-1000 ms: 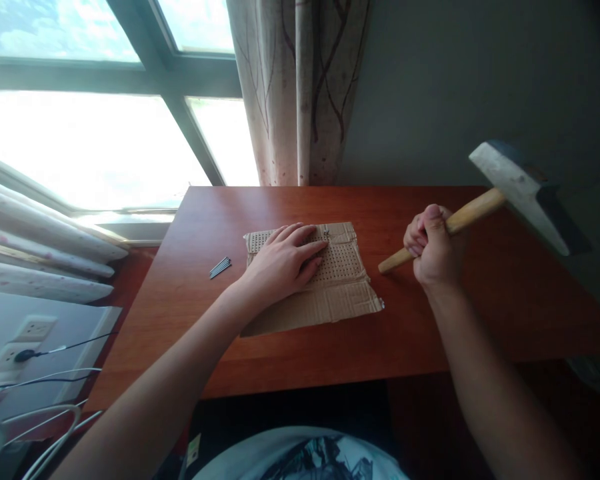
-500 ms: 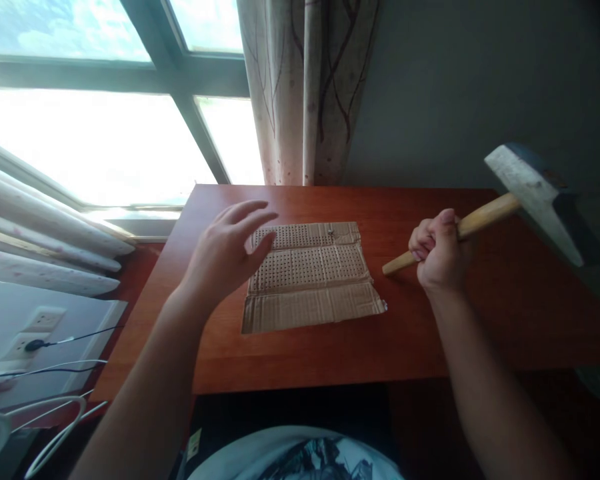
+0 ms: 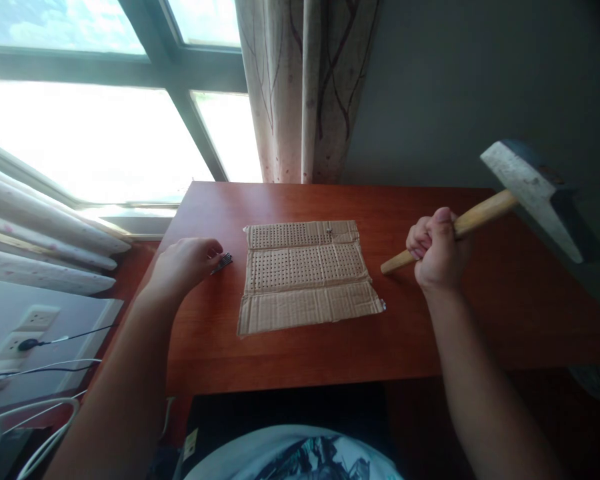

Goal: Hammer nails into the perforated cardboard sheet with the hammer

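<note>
My right hand (image 3: 439, 257) grips the wooden handle of a hammer (image 3: 487, 213), raised over the right side of the table. Its metal head points up and to the right. My left hand (image 3: 187, 263) is low at the table's left side, fingers curled together at a small pile of dark metal pieces that look like nails (image 3: 223, 262). What its fingertips pinch is hidden. Between my hands lies a flat piece of corrugated cardboard (image 3: 307, 303), creased across and dotted with rows of small holes. A tiny metal piece (image 3: 330, 231) shows near its far right corner.
The reddish-brown wooden table (image 3: 290, 360) meets a window (image 3: 195, 73) and a patterned curtain (image 3: 285, 93) at the back. A wall socket (image 3: 17, 347) with a black plug and several cables is at the left.
My left hand has moved left and down from above the cardboard to the small metal pile, and its fingers have curled in. My right hand keeps the hammer in nearly the same place.
</note>
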### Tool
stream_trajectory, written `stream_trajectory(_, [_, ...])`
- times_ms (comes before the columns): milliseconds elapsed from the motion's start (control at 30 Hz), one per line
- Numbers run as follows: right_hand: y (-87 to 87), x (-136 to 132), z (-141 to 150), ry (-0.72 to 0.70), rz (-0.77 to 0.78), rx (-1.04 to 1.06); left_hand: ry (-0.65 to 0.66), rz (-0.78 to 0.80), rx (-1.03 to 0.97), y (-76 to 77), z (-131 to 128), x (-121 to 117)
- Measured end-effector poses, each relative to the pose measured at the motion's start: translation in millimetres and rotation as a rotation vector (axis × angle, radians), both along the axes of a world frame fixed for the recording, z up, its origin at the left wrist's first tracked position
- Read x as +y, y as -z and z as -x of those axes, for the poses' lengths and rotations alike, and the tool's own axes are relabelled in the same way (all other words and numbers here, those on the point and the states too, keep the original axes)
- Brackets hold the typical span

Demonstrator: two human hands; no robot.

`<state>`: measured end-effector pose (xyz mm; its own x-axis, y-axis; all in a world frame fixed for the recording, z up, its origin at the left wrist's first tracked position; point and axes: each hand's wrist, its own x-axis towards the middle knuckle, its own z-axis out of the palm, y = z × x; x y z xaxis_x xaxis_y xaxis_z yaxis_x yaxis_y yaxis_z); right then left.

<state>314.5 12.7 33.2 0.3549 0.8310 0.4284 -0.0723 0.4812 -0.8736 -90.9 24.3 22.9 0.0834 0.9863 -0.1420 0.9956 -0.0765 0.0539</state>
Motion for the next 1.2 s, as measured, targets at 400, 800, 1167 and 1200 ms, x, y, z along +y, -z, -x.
stream_trajectory(400, [-2.2, -3, 0, 0.011, 0.002, -0.001, 0.05, 0.025, 0.078, -2.0, -13, 3])
stream_trajectory(800, [-1.2, -3, -2, 0.025, 0.007, -0.006, 0.096, -0.314, -1.005, -62.0, -82, -4])
stream_trajectory(1167, [-1.7, -5, -1, 0.017, 0.007, -0.026, 0.344, -0.157, -1.086, -31.0, -155, 36])
stream_trajectory(1200, [-1.3, -5, -1, 0.016, 0.006, -0.021, 0.346, -0.158, -1.086, -28.1, -155, 39])
